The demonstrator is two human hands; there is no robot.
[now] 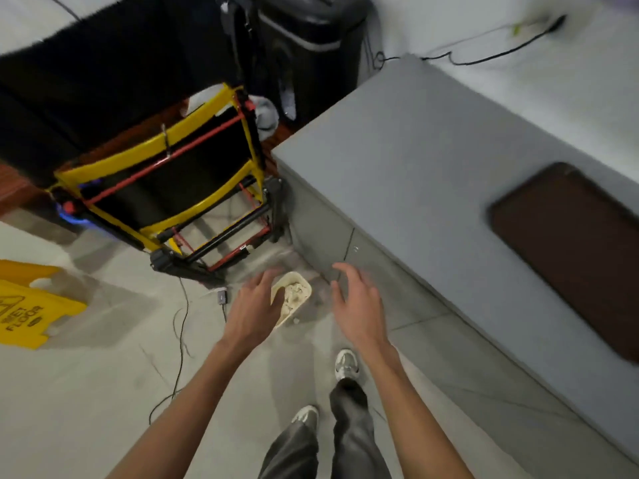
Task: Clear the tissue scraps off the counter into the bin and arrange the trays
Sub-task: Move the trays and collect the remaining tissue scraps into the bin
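I judge the clearing step to be at its end and the tray step not yet begun. My left grip (pixel 254 311) and my right grip (pixel 356 305) both hang over the floor with fingers spread and loose, holding nothing. Between them stands the small cream bin (pixel 305 281), on the floor just beside the foot of the grey cabinet that carries the tabletop (pixel 415 150). The left grip covers the bin's near left rim in this view. Whether it touches the rim I cannot tell, because the picture is blurred there.

The tissue scraps (pixel 293 299) I can see lie inside the bin, a crumpled pale heap that nearly matches the bin's own colour and fills much of its bottom. A small pale fleck sits on the floor at the bin's near end. It may be a stray scrap, but it is too small for me to be sure.

The next move, as I read it, calls for turning right and up to the tabletop. There a dark brown tray (pixel 567 250) lies flat, well away from the tabletop's left corner and set back from its front edge, with its far end cut off by the picture. It looks rigid, shallow and rounded at the corners, so I expect to take it by the rim with both grips. I see no other tray.
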